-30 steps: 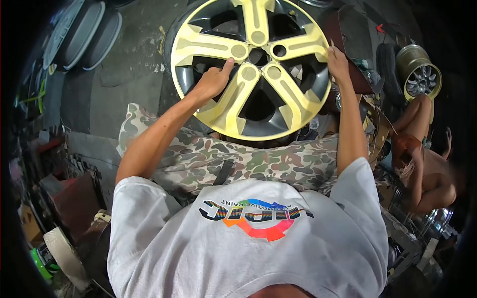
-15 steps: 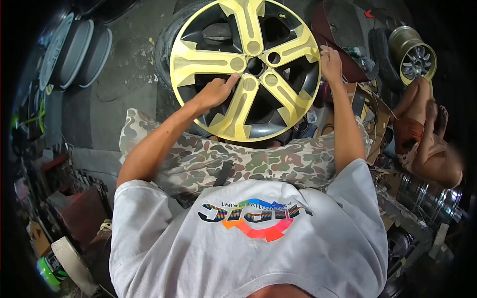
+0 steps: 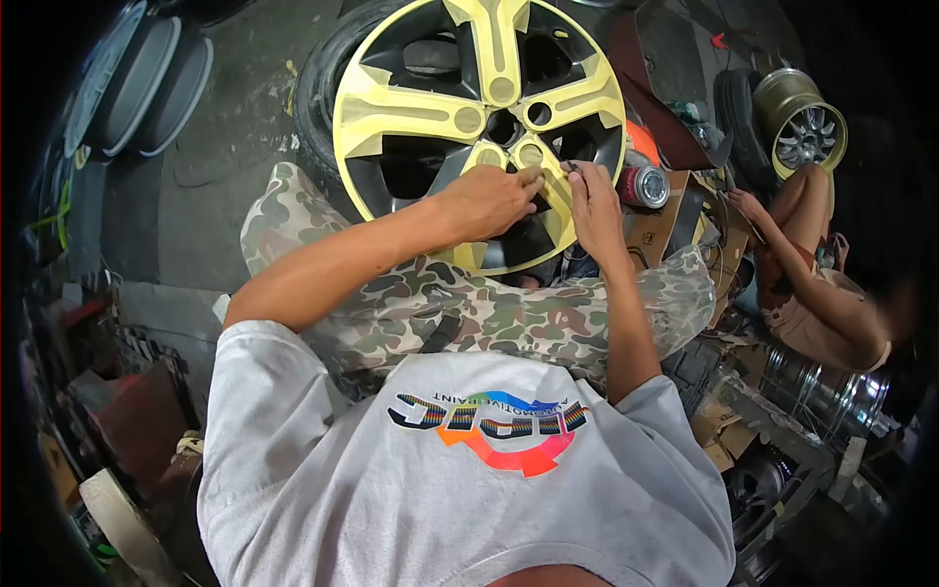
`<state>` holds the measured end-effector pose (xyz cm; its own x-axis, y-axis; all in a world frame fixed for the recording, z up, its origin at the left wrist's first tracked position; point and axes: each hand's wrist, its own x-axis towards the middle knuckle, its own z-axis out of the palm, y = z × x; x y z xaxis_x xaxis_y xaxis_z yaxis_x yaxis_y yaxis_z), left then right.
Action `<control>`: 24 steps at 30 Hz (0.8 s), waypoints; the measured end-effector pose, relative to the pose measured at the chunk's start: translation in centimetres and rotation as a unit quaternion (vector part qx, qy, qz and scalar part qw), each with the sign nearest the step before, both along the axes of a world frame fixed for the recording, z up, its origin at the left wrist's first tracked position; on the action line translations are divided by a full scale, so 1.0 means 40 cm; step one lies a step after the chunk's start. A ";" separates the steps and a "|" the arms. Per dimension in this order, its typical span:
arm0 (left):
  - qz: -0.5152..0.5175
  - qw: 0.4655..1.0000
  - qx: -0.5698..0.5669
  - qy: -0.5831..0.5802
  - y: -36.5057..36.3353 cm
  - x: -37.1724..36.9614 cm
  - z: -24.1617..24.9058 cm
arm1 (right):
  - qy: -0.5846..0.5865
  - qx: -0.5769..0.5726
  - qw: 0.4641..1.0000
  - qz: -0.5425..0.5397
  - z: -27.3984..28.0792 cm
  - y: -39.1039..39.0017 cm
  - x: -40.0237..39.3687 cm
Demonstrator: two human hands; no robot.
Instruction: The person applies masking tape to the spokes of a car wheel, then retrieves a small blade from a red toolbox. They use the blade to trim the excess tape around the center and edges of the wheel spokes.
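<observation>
A black wheel rim (image 3: 357, 108) has its spokes covered in yellow masking tape (image 3: 411, 117). It is face up before my knees. My left hand (image 3: 489, 201) reaches over the lower spokes, fingers stretched out and touching the tape near the hub. Just right of it, my right hand (image 3: 597, 205) pinches at the edge of the lower right spoke. A small dark thing shows at its fingertips, too small to name. The rim's centre hole (image 3: 504, 127) stays uncovered above both hands.
A can (image 3: 646, 186) stands right of the rim beside a cardboard box (image 3: 653, 230). A tire (image 3: 318, 108) lies behind the rim. Grey rims (image 3: 181, 88) stand far left. At right, another person (image 3: 807, 235) sits near a gold rim (image 3: 797, 103).
My right hand has moved from the rim's right edge inward to the lower right spoke. My left hand has shifted right and down across the lower spokes. The can has come into view.
</observation>
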<state>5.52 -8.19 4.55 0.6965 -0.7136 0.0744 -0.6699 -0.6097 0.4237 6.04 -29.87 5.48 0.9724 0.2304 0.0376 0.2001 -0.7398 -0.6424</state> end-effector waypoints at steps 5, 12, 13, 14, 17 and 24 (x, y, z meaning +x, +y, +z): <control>0.018 0.992 0.070 -0.108 -0.003 0.014 -0.046 | -0.053 -0.017 0.998 0.014 -0.012 0.015 0.030; 0.016 0.992 0.090 -0.084 -0.012 0.019 -0.043 | -0.017 0.086 0.996 -0.011 -0.021 0.017 0.058; 0.020 0.992 0.092 -0.085 -0.012 0.019 -0.045 | -0.013 0.074 0.997 -0.003 -0.019 0.016 0.060; 0.024 0.991 0.094 -0.087 -0.012 0.019 -0.045 | -0.009 0.061 0.998 0.005 -0.017 0.015 0.062; 0.025 0.993 0.091 -0.076 -0.011 0.024 -0.047 | -0.028 0.027 0.998 0.044 -0.017 0.007 0.069; 0.019 0.994 0.080 -0.072 -0.005 0.025 -0.045 | 0.031 0.035 0.999 0.002 -0.004 0.021 0.068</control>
